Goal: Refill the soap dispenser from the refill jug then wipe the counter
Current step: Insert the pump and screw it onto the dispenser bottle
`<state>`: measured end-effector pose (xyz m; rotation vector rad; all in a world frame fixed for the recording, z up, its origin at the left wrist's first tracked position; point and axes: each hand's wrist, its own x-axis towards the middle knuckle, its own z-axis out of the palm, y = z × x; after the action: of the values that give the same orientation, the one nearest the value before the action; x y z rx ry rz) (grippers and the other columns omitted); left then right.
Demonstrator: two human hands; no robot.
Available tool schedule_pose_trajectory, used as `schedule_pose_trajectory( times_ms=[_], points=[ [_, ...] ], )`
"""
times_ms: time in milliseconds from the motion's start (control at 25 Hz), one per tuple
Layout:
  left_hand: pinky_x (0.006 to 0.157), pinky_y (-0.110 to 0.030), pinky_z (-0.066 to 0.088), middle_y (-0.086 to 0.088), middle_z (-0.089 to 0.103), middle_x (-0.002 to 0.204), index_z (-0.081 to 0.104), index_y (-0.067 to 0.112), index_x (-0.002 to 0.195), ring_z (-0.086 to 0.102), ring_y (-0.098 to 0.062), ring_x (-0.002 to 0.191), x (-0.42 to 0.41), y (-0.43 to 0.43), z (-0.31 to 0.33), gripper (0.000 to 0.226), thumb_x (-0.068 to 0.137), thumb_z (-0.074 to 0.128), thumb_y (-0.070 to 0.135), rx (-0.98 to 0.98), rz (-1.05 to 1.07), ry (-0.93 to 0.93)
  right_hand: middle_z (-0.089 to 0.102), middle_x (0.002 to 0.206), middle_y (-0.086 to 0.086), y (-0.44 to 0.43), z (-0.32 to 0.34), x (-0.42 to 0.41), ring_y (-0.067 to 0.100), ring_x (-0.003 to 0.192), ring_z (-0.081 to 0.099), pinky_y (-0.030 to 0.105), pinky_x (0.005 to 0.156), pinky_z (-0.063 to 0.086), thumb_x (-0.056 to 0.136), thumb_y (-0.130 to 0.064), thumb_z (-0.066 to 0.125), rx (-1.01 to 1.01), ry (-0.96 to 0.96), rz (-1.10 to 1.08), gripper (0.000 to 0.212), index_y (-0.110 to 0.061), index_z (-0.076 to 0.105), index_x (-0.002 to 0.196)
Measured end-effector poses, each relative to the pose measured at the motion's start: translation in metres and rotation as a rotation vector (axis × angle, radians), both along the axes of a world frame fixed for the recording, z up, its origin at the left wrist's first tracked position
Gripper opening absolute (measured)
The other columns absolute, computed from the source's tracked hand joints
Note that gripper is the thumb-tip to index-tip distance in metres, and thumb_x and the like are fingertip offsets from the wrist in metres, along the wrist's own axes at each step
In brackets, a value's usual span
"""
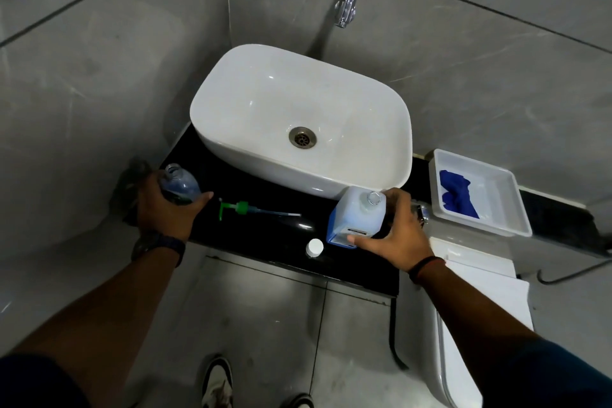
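Left hand grips dispenser, right hand jug.

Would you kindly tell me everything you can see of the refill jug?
The refill jug is a squarish, translucent plastic container that looks pale blue, with a small label low on its front. Its round neck is uncapped. It stands upright on the black counter, by the white basin's front corner. The right hand grips it.

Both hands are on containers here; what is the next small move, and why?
Probably lift the refill jug with the right hand and carry it toward the soap dispenser bottle held by the left hand. Both mouths are open: the pump and white cap lie on the counter, and the containers stand apart.
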<state>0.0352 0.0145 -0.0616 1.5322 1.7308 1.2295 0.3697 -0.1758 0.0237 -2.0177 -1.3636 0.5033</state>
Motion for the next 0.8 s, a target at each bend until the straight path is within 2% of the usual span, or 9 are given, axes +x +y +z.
schedule_pose_trajectory(
  times_ms=[80,160,240,320,440,520,720,800],
  points=[
    [0.087,-0.028,0.038,-0.013,0.057,0.12,0.049,0.019,0.114,0.052,-0.027,0.109,0.0,0.001,0.001,0.084,0.044,0.09,0.04,-0.004,-0.012,-0.009,0.05,0.104,-0.006,-0.002,0.003,-0.009,0.012,0.096,0.05,0.033,0.08,0.047,0.057,-0.07,0.071,0.146,-0.285,-0.06,0.079,-0.02,0.042,0.111],
    [0.086,-0.028,0.038,-0.013,0.058,0.119,0.049,0.017,0.114,0.053,-0.028,0.108,-0.001,0.001,0.002,0.085,0.044,0.09,0.04,-0.014,-0.017,-0.006,0.05,0.1,0.008,0.004,0.01,-0.025,0.021,0.092,0.046,0.035,0.078,0.041,0.066,-0.067,0.062,0.311,-0.486,-0.126,0.071,-0.008,0.047,0.102],
    [0.085,-0.028,0.038,-0.012,0.058,0.119,0.049,0.017,0.114,0.054,-0.027,0.108,0.0,0.0,0.003,0.084,0.044,0.09,0.039,-0.024,-0.01,-0.02,0.053,0.096,0.014,0.018,0.017,-0.05,0.025,0.09,0.046,0.033,0.077,0.036,0.072,-0.062,0.06,0.428,-0.538,-0.078,0.063,-0.005,0.049,0.097],
    [0.084,-0.028,0.038,-0.012,0.059,0.118,0.05,0.016,0.114,0.054,-0.028,0.107,0.001,0.0,0.005,0.084,0.044,0.091,0.037,-0.02,-0.005,-0.038,0.055,0.093,0.015,0.039,0.017,-0.08,0.025,0.088,0.048,0.033,0.076,0.039,0.076,-0.05,0.064,0.446,-0.499,0.093,0.052,-0.004,0.053,0.097],
    [0.084,-0.029,0.036,-0.016,0.059,0.118,0.053,0.011,0.115,0.053,-0.032,0.109,0.004,0.004,0.009,0.083,0.045,0.091,0.032,-0.003,0.018,-0.024,0.059,0.096,0.015,0.078,0.008,-0.123,0.031,0.088,0.055,0.04,0.072,0.047,0.085,-0.028,0.064,0.237,-0.406,0.349,0.034,-0.004,0.057,0.107],
    [0.086,-0.028,0.034,-0.018,0.058,0.118,0.054,0.007,0.115,0.052,-0.032,0.11,0.005,0.008,0.011,0.083,0.044,0.092,0.028,0.016,0.027,-0.032,0.059,0.103,0.017,0.105,-0.006,-0.144,0.036,0.094,0.056,0.042,0.074,0.049,0.085,-0.019,0.062,0.022,-0.375,0.442,0.034,-0.004,0.056,0.115],
    [0.084,-0.024,0.036,-0.02,0.061,0.11,0.057,0.0,0.106,0.055,-0.031,0.102,0.002,0.01,0.012,0.077,0.042,0.093,0.022,0.079,-0.004,-0.043,0.054,0.119,0.019,0.154,-0.044,-0.177,0.039,0.109,0.052,0.043,0.089,0.049,0.083,-0.02,0.065,-0.388,-0.458,0.507,0.048,-0.011,0.052,0.129],
    [0.082,-0.025,0.037,-0.021,0.062,0.106,0.059,-0.002,0.104,0.056,-0.033,0.099,0.0,0.011,0.011,0.075,0.041,0.093,0.022,0.094,-0.022,-0.009,0.053,0.119,0.019,0.162,-0.056,-0.184,0.039,0.11,0.052,0.041,0.089,0.05,0.085,-0.017,0.062,-0.416,-0.485,0.491,0.037,-0.01,0.058,0.122]
  ],
)
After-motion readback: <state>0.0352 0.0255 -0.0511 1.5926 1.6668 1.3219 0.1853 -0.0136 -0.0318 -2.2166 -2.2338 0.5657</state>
